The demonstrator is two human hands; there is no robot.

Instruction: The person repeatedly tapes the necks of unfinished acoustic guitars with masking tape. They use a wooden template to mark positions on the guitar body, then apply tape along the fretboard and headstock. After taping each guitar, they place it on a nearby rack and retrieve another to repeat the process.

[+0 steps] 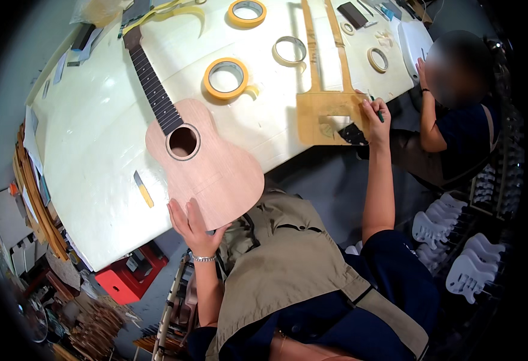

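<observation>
An unfinished, pale-wood small guitar lies on the table, its dark fretted neck pointing toward the far left. My left hand rests at the lower end of the guitar body with fingers spread, holding nothing. Over to the right, my right hand is closed around a thin green pencil or pen. That hand is beside a brown, flat template with two long strips running away from me; whether it also touches the template, I cannot tell. A blade with a yellow handle lies left of the guitar body.
Orange-rimmed tape rolls and a slimmer tape ring lie beyond the guitar. A co-worker sits at the table's right with a white guitar body. White bodies hang at lower right. A red box stands below the table's left edge.
</observation>
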